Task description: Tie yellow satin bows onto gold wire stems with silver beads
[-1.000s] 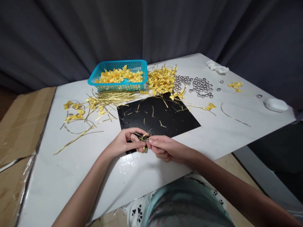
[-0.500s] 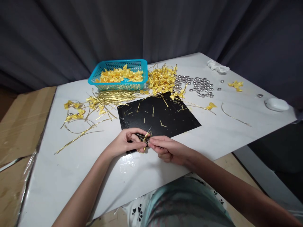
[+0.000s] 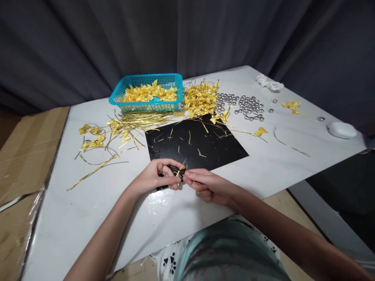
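Above the near edge of the black mat [image 3: 202,140], my hands meet fingertip to fingertip. My left hand [image 3: 159,173] is closed, thumb and fingers pinching a gold cord [image 3: 181,168] that is looped and crossed between the hands. A bit of yellow shows beneath the left fingertips, too small to name. My right hand [image 3: 209,185] is closed too, its thumb and forefinger pinched at the right side of the loop. A thin dark piece runs under the right thumb; its kind is unclear. Short gold clippings lie on the mat.
Behind the mat stands a blue basket [image 3: 146,104] of yellow ribbon bows. Beside it lie a pile of bows with cords [image 3: 200,97], silver beads [image 3: 250,107] and a bundle of gold cords [image 3: 143,120]. A white oval object [image 3: 342,130] sits far right.
The cord end sticking up between my hands has shifted slightly and now looks gold. Both hands keep nearly the same position.
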Demonstrator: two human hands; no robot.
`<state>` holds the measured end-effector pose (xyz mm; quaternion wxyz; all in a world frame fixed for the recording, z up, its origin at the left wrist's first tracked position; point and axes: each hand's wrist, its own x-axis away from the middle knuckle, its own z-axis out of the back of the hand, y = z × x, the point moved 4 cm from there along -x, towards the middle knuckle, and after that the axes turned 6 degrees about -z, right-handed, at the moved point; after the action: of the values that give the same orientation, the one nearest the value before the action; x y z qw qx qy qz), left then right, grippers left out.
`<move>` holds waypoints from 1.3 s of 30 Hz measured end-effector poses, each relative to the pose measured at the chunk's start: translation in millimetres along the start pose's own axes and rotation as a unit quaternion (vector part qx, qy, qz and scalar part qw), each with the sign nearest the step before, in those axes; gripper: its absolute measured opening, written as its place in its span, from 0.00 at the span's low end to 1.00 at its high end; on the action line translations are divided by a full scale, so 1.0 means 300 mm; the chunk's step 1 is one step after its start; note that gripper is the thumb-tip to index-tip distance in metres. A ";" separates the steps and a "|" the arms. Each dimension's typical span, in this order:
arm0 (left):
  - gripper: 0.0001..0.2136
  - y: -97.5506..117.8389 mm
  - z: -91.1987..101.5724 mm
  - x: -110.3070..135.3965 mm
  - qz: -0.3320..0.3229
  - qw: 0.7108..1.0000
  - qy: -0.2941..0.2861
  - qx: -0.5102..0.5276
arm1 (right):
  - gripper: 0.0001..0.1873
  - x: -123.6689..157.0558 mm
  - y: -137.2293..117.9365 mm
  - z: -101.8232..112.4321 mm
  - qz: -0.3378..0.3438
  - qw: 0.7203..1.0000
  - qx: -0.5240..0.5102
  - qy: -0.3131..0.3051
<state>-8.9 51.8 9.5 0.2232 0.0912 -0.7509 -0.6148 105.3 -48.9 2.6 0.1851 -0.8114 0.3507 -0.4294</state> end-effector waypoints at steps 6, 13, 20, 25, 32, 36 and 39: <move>0.16 -0.008 0.004 -0.001 0.003 1.000 -0.007 -0.001 | 0.20 -0.005 -0.003 -0.007 0.005 1.000 0.001 0.002; 0.16 -0.007 0.001 -0.001 0.006 1.000 -0.018 -0.003 | 0.20 -0.007 -0.009 -0.012 0.006 1.000 0.004 0.006; 0.16 0.000 -0.001 0.000 0.009 1.000 -0.024 -0.003 | 0.20 0.001 -0.007 -0.018 -0.002 0.999 0.025 0.021; 0.15 0.002 -0.003 -0.001 0.015 0.999 -0.028 -0.005 | 0.18 0.003 -0.024 -0.027 0.022 0.995 0.076 0.062; 0.15 -0.004 -0.008 -0.001 0.020 0.999 -0.038 -0.012 | 0.21 -0.007 -0.027 -0.034 -0.019 0.991 0.116 0.064; 0.16 -0.002 -0.005 0.000 0.018 0.999 -0.033 -0.014 | 0.24 -0.010 -0.015 -0.026 -0.035 0.990 0.116 0.073; 0.15 0.000 -0.002 0.000 0.016 0.999 -0.033 -0.013 | 0.25 -0.011 -0.011 -0.023 -0.040 0.992 0.103 0.068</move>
<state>-8.7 51.2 9.6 0.2092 0.0553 -0.7513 -0.6235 99.7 -44.2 6.6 0.2260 -0.7706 0.2837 -0.5241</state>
